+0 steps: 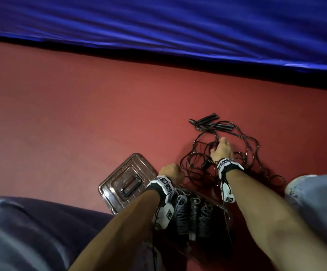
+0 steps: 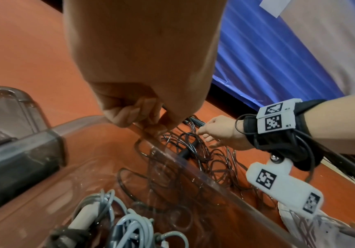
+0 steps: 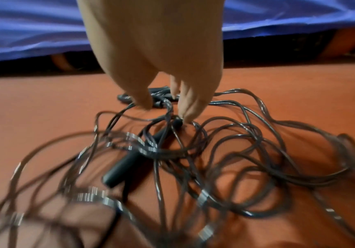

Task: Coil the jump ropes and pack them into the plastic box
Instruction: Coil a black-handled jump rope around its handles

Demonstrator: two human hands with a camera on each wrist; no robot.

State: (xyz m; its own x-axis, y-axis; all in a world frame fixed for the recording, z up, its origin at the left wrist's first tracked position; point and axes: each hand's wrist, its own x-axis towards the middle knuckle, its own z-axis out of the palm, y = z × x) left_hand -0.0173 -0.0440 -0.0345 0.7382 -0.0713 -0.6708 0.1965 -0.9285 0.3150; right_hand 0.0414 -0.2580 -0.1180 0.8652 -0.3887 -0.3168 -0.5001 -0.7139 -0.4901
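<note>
A tangle of black jump ropes (image 1: 235, 153) lies on the red floor, with several black handles (image 1: 207, 122) at its far side. My right hand (image 3: 166, 109) reaches down into the tangle (image 3: 225, 151) with thumb and fingers apart, their tips touching strands beside one handle (image 3: 125, 167). My left hand (image 2: 149, 120) is curled at the far rim of the clear plastic box (image 2: 193, 167), and a thin black strand leaves the fist. Coiled grey ropes (image 1: 184, 214) lie inside the box, partly hidden by my left forearm.
The box's clear lid (image 1: 119, 184) lies upside up on the floor left of the box. A blue mat (image 1: 158, 26) runs along the far side. My knees (image 1: 315, 194) flank the box. Bare red floor stretches to the left and beyond the ropes.
</note>
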